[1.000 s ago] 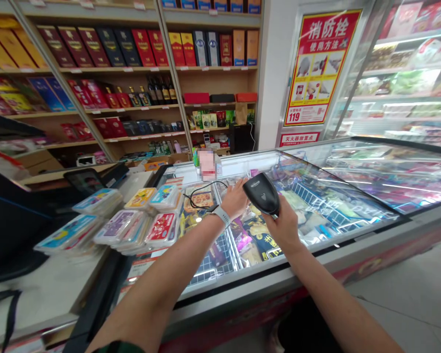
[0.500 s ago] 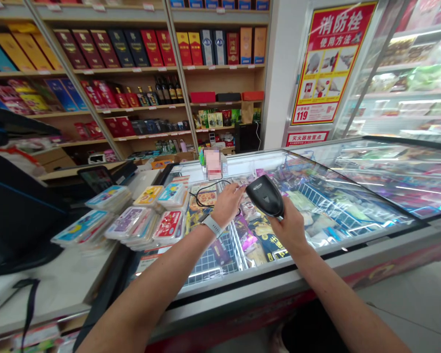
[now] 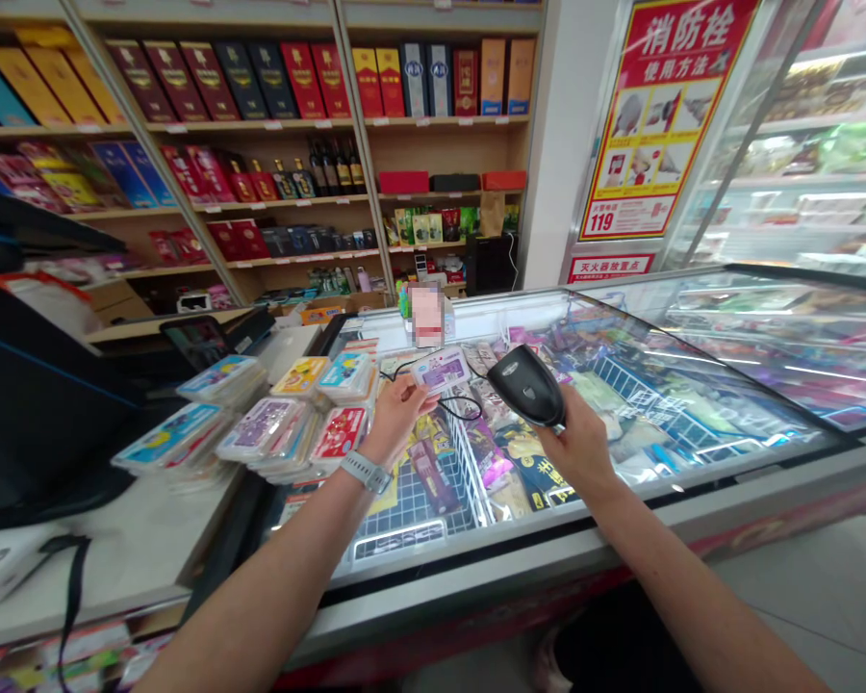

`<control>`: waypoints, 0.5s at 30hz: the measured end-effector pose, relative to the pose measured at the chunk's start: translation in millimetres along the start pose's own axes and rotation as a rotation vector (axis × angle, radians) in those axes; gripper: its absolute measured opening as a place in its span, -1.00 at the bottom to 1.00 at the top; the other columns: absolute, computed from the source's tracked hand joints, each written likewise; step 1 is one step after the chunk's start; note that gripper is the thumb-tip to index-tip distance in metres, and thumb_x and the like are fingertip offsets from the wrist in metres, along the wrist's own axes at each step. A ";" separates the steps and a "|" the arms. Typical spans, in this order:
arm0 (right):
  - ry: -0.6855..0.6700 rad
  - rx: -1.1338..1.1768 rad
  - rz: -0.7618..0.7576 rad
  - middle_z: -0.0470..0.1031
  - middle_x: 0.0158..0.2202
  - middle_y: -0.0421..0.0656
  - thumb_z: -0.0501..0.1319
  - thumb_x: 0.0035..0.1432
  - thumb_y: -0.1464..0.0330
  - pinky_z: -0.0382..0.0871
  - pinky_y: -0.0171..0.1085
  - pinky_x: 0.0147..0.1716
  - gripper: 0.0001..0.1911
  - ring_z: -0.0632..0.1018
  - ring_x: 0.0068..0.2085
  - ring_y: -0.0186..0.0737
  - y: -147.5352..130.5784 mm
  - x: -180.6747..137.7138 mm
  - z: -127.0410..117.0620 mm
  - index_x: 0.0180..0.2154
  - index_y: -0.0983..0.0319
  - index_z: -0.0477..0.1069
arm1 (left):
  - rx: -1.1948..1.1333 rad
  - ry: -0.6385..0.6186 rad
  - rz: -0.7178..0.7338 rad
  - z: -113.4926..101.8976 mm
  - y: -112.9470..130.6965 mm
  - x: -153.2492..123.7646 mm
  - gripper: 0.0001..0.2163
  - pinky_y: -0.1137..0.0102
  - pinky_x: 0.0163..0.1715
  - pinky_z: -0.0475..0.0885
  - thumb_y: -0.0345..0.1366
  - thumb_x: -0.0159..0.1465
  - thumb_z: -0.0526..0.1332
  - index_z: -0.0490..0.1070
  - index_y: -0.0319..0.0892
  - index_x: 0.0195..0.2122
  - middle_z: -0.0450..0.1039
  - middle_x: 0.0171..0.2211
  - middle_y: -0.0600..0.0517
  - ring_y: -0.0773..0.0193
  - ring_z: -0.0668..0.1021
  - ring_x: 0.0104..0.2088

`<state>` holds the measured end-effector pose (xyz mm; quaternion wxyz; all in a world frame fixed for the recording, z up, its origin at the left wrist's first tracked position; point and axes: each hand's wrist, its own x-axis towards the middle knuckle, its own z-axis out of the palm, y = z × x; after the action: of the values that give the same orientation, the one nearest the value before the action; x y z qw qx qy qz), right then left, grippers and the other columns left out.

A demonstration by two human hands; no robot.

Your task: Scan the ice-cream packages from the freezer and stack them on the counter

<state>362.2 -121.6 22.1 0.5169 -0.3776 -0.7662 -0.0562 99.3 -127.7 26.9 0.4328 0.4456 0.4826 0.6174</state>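
My left hand (image 3: 398, 409), with a light watch on its wrist, pinches the near end of a flat clear plastic pack with a purple and white label (image 3: 440, 372). The pack is held over the glass top of a chest freezer, label facing up. To its right, my right hand (image 3: 583, 433) is wrapped round the handle of a black barcode scanner (image 3: 526, 385), whose head points up and left towards the pack. A black cable (image 3: 462, 409) loops below the pack. Left of my left hand lie stacks of similar flat packs (image 3: 264, 428) with purple, red, blue and yellow labels.
The chest freezer (image 3: 548, 541) holds wire baskets and bagged frozen food under glass. A counter (image 3: 144, 549) with a black screen unit (image 3: 36, 404) stands at left. Shelves (image 3: 260, 125) of boxes and bottles line the back wall. A red poster (image 3: 668, 125) hangs at right.
My left hand has moved left and down, away from the scanner, and the purple-labelled pack now shows in its fingers. My right hand still holds the scanner in nearly the same place.
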 end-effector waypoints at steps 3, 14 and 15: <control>-0.028 0.001 0.000 0.48 -0.30 -0.08 0.17 0.13 0.34 0.39 -0.15 -0.32 -0.77 0.51 -0.31 -0.06 -0.2 -0.4 0.1 -0.13 0.20 0.33 | -0.042 0.024 -0.065 2.4 1.1 -2.0 -0.63 0.25 -0.11 0.46 -0.11 0.01 0.38 0.43 -0.21 -0.22 0.55 -0.24 -0.05 0.20 0.60 -0.24; -0.177 0.028 -0.163 0.51 -0.19 -0.02 0.16 0.15 0.37 0.38 -0.04 -0.15 -0.67 0.51 -0.17 0.02 0.0 1.8 2.9 -0.02 0.20 0.31 | 0.011 0.081 -0.079 11.6 5.6 -7.4 -0.62 0.29 -0.11 0.39 -0.16 0.00 0.36 0.39 -0.15 -0.17 0.55 -0.21 -0.02 0.22 0.56 -0.17; -0.185 0.027 -0.163 0.51 -0.20 -0.02 0.15 0.14 0.39 0.37 -0.04 -0.15 -0.68 0.50 -0.18 0.01 -0.1 2.0 3.2 -0.03 0.21 0.31 | 0.012 0.079 -0.079 12.1 6.0 -7.8 -0.62 0.29 -0.11 0.39 -0.16 0.00 0.36 0.39 -0.15 -0.17 0.55 -0.20 -0.02 0.22 0.55 -0.17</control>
<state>359.4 -119.1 22.4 0.4429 -0.3105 -0.8395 -0.0528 112.2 -133.7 33.4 0.4347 0.4039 0.5204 0.6141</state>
